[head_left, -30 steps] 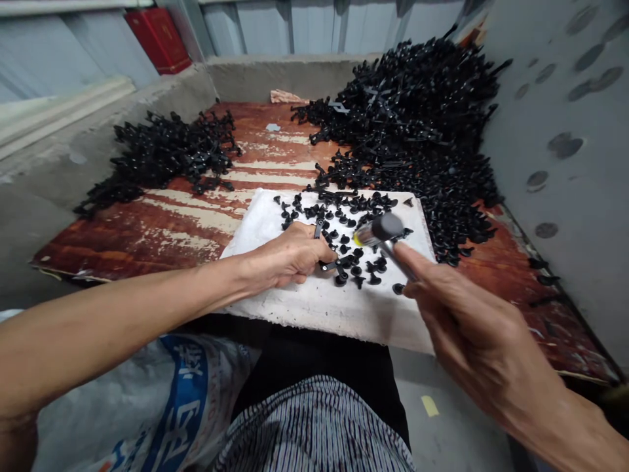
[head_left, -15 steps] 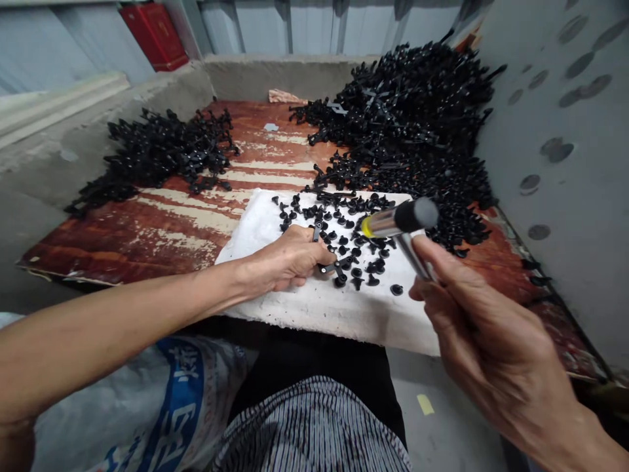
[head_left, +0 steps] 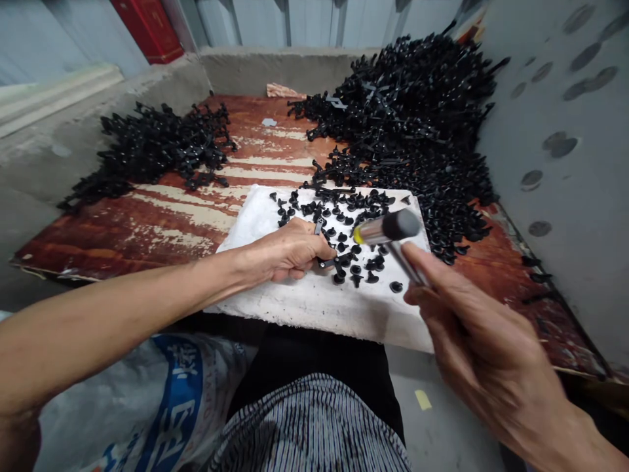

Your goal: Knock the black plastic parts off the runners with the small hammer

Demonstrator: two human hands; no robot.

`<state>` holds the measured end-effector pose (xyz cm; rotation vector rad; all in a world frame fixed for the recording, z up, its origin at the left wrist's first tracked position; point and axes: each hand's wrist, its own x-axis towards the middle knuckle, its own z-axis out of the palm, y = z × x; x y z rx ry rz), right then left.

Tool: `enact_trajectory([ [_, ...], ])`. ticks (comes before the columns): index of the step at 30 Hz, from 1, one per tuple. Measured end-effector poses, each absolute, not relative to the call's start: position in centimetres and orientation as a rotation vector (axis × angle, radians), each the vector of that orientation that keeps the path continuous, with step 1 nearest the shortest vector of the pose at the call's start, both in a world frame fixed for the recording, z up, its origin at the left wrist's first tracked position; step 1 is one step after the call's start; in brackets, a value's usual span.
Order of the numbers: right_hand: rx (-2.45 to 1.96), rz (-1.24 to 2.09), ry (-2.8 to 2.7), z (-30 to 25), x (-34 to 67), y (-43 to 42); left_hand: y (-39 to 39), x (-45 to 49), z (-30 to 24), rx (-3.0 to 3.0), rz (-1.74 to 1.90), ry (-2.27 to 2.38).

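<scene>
My right hand (head_left: 472, 328) is wrapped round the handle of a small hammer (head_left: 390, 227), its head raised over the white board. The head has a black end and a yellow end, with a metal middle. My left hand (head_left: 299, 249) rests low over the board, fingers closed on a black plastic linkage (head_left: 319, 226), whose jointed arms stick out past the thumb. Part of that piece is hidden by the fingers. Around it lie several small black plastic knobs (head_left: 372, 278) with round flat bases. All of this is on the white cloth-like board (head_left: 314, 308).
A large heap of black plastic parts (head_left: 413, 111) fills the back right, beside a grey panel (head_left: 555, 196). A smaller heap (head_left: 152, 144) lies at the left on the worn red-brown board (head_left: 265, 147). A printed sack (head_left: 122, 400) stands below left.
The hammer and my right hand have shifted slightly left and down. My left hand keeps its hold on the black linkage, and the whole view has tilted a little.
</scene>
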<state>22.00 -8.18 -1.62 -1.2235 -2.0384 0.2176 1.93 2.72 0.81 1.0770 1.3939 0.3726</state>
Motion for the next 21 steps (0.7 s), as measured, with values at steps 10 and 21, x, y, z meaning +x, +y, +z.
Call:
enact_trajectory([
  [10,-1.237,0.189,-2.055,-1.58,22.01,-7.73,2.81,1.54,-0.15,1.100,0.399,1.355],
  [21,-1.242,0.197,-2.084,-1.57,22.30,-7.98,2.93,1.52,-0.16,1.130,0.383,1.359],
])
